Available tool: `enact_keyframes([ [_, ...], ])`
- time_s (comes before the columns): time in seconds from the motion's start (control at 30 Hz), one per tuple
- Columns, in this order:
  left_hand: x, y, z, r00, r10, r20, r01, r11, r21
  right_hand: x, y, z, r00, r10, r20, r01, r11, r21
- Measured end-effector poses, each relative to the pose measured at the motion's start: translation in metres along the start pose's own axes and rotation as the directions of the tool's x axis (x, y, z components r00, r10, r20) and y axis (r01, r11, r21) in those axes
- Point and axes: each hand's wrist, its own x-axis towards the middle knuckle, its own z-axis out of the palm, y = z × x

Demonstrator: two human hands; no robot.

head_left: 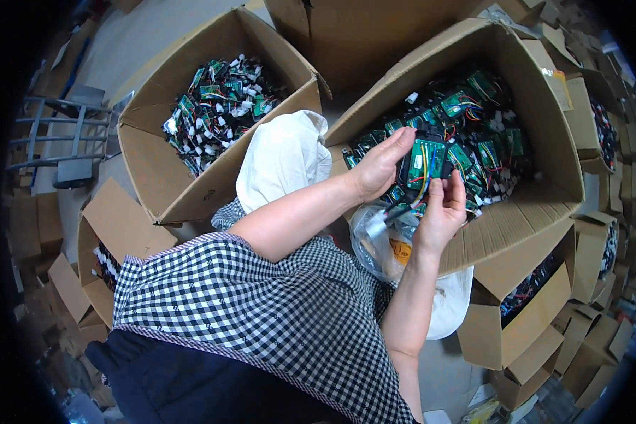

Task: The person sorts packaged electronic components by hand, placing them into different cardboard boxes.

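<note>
Over the near part of the right-hand cardboard box (466, 244), I hold a green circuit board (422, 161) with a dark rim and coloured wires. My left hand (383, 168) grips its left side, thumb stretched along the upper corner. At the lower right edge, the fingers of my right hand (442, 212) are closed near the board and its wires; exactly what they pinch is hidden. A bundle of wires with a pale connector (377, 225) hangs below the board. Beneath it in the box lies a heap of similar wired boards (484, 152).
A second cardboard box (148, 152) on the left holds more wired boards (219, 106) with white connectors. A clear plastic bag (374, 244) hangs between my forearms. Smaller cartons (530, 311) crowd the right side. A metal-framed cart (67, 138) stands at far left.
</note>
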Motion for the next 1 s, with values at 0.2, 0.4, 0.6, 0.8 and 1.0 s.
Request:
enact_keyframes([
  [0.2, -0.006, -0.009, 0.002, 0.998, 0.069, 0.008, -0.06, 0.802, 0.594, -0.008, -0.001, -0.012, 0.997, -0.069, 0.029, 0.073, 0.82, -0.568],
  [0.4, 0.005, -0.012, 0.015, 0.955, 0.021, 0.296, -0.293, 0.222, 0.93, 0.029, -0.02, -0.026, 0.974, 0.058, 0.217, -0.096, 0.981, 0.167],
  [0.6, 0.005, -0.035, 0.015, 0.967, -0.206, 0.147, 0.049, 0.722, 0.69, 0.038, -0.012, -0.041, 0.998, -0.01, 0.055, -0.019, 0.869, 0.494],
  [0.8, -0.005, -0.022, -0.018, 0.966, -0.253, -0.042, 0.201, 0.643, 0.739, 0.033, 0.041, -0.07, 0.999, 0.012, 0.037, -0.011, 0.999, -0.03],
  [1.0, -0.014, -0.003, -0.031, 0.943, -0.288, -0.166, 0.328, 0.721, 0.61, -0.001, 0.127, -0.11, 0.905, 0.121, 0.408, 0.353, 0.321, -0.879],
])
